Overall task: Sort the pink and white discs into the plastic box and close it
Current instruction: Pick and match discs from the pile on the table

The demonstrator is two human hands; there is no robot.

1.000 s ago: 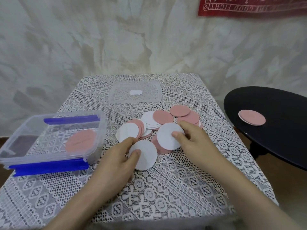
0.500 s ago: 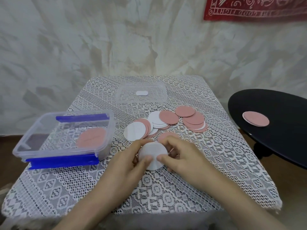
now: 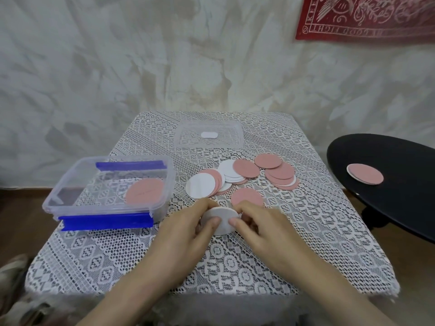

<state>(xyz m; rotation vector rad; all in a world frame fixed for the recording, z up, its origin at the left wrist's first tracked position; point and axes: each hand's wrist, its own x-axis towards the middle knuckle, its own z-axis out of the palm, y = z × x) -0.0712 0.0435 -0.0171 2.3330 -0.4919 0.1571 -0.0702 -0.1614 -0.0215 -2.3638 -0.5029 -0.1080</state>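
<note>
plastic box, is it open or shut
Open. The plastic box has no lid on it; the clear lid lies apart at the table's far side.

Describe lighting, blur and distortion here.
Head view: soft, even light, faint shadows under the left hand and right hand holding the white disc; mild sheen on the plastic box, no glare; wide-angle stretch bows the table edges; bottom strip around the forearms smeared, centre sharp.

Discs (image 3: pixel 244 171): pink and white. Plastic box (image 3: pixel 70 184): clear, blue clips, one pink disc (image 3: pixel 144 191) inside. Tablecloth (image 3: pixel 317 231): white lace, geometric pattern; side table (image 3: pixel 400 208) black.
</note>
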